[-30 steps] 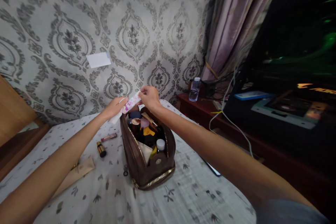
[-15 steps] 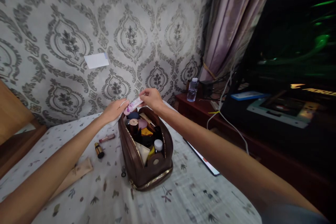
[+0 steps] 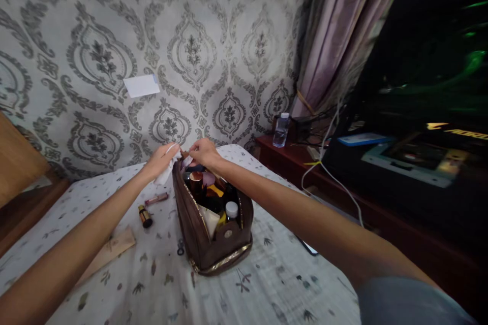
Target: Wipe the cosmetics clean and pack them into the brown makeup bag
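Note:
A brown toiletry bag (image 3: 186, 223) stands unzipped on the bed, packed with several bottles and tubes. Among them are a white-capped bottle (image 3: 231, 210) and a cream-coloured tube (image 3: 209, 220). At the bag's far left corner, my left hand (image 3: 162, 159) is closed around a crumpled white tissue (image 3: 164, 176). My right hand (image 3: 206, 152) reaches over the far end of the opening, its fingers pinched on a pale pink-and-white tube (image 3: 186, 161), which is partly hidden and dips into the bag.
Left of the bag lie a lip gloss tube (image 3: 156, 199), a black-and-gold bottle (image 3: 145, 217) and a flat beige tube (image 3: 118, 246). A clear bottle (image 3: 281, 131) stands on the red-brown table, near a white cable (image 3: 343, 186). A phone-like device's edge (image 3: 309, 248) shows right of the bag.
The pink-and-white tube has gone from above the bag's far end down into its opening, with my right hand following. More of the white tissue shows in my left hand.

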Motion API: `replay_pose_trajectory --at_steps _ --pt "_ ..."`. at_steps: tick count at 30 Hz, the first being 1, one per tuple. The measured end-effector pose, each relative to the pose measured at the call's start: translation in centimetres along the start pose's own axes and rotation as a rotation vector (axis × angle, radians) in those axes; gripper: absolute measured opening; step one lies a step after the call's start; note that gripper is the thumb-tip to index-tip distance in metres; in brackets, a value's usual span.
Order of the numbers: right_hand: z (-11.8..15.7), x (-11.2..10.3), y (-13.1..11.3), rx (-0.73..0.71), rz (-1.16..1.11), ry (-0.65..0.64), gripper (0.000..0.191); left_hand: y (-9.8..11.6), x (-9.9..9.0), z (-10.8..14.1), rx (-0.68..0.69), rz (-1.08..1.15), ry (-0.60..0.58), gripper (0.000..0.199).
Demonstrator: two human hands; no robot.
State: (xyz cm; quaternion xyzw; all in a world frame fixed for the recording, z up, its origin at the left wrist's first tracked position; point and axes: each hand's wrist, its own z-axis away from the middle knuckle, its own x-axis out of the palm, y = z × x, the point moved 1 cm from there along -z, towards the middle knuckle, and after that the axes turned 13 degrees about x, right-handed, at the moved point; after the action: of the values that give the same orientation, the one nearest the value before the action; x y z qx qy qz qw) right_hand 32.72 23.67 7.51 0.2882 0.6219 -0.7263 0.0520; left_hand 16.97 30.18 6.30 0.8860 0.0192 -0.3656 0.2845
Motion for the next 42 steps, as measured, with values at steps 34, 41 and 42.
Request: replay_pose_trajectory --at_steps 34,41,42 --pt "10.7 -12.0 3.7 -0.660 0.139 0.153 0.011 15.0 2.9 8.2 0.689 -0.613 -0.450 0.025" --pt "13.2 -12.5 5.4 -0.496 -0.232 -0.017 0.010 14.8 3.2 8.4 0.482 -0.662 -0.599 0.018" --pt "13.3 -12.5 5.6 -0.464 -0.299 -0.040 0.014 14.6 3.1 8.3 0.430 -0.645 -0.596 0.017"
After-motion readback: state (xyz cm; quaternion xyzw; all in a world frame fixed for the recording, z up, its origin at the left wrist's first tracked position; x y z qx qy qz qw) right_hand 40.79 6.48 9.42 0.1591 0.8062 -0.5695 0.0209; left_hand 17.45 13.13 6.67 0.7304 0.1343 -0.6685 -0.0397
